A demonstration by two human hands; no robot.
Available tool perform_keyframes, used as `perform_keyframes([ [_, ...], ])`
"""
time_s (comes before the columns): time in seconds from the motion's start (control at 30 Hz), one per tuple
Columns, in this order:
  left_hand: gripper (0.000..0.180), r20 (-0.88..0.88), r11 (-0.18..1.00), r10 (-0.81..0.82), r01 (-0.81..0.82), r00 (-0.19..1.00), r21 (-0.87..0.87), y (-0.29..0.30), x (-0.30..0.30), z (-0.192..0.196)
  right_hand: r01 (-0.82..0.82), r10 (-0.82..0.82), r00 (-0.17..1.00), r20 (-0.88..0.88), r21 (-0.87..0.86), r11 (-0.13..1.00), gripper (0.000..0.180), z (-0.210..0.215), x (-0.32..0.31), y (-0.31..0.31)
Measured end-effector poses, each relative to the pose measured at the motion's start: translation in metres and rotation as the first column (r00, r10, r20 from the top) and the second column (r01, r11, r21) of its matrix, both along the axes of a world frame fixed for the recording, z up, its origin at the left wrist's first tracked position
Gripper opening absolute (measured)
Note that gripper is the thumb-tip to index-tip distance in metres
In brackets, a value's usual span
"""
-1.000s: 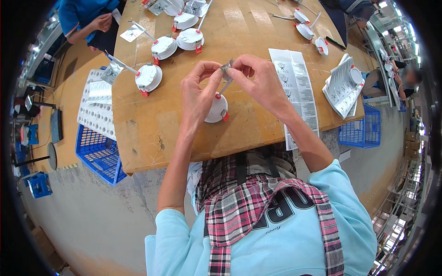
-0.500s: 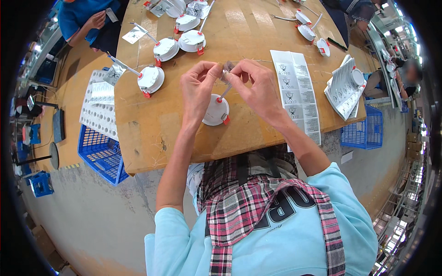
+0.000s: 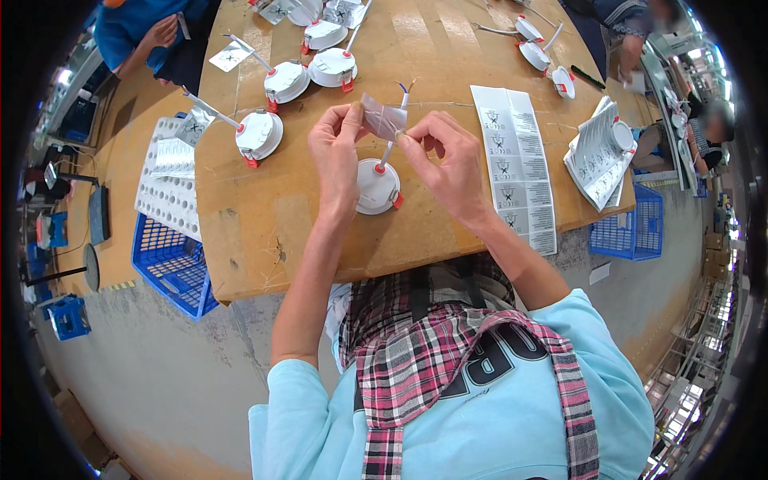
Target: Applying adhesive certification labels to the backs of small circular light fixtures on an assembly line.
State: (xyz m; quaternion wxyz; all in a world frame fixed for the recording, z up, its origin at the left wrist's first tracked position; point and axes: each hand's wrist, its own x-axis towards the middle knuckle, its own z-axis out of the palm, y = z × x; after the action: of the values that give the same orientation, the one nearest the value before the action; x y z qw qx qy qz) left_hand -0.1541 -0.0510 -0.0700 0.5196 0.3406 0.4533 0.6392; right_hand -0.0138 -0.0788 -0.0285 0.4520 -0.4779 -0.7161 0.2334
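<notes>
A silvery sticker label (image 3: 382, 117) is stretched between my hands around the cable of a white round downlight (image 3: 376, 190). My left hand (image 3: 336, 148) pinches the label's left end between thumb and fingers. At its lower right edge, my right hand (image 3: 446, 164) is closed in a pinch, close against the cable. The light lies on the table just below my hands, with red clips at its side. Above the label the cable's bare wire ends (image 3: 406, 88) stick up.
To the right lies a sticker sheet (image 3: 512, 170); beyond it is a stack of sheets (image 3: 596, 156) with a small white light on top. Labelled downlights (image 3: 260, 134) stand at left. A blue crate (image 3: 172, 268) is beside the table. Co-workers sit across (image 3: 152, 36).
The label has come into view, opened out between my hands, which were close together at the cable top. My right hand has moved slightly down, and the wire ends now show.
</notes>
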Motion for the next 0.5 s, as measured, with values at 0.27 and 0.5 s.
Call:
perform_keyframes([
  [0.27, 0.020, 0.070, 0.999, 0.006, -0.004, 0.998, -0.037, -0.002, -0.001, -0.004, 0.087, -0.102, 0.973, -0.208, -0.082, 0.993, 0.011, -0.013, -0.005, -0.014],
  [0.5, 0.019, 0.139, 0.991, 0.108, -0.095, 0.984, -0.094, 0.004, -0.005, -0.009, 0.122, -0.136, 0.930, -0.341, -0.062, 0.991, 0.011, -0.023, -0.009, -0.025],
])
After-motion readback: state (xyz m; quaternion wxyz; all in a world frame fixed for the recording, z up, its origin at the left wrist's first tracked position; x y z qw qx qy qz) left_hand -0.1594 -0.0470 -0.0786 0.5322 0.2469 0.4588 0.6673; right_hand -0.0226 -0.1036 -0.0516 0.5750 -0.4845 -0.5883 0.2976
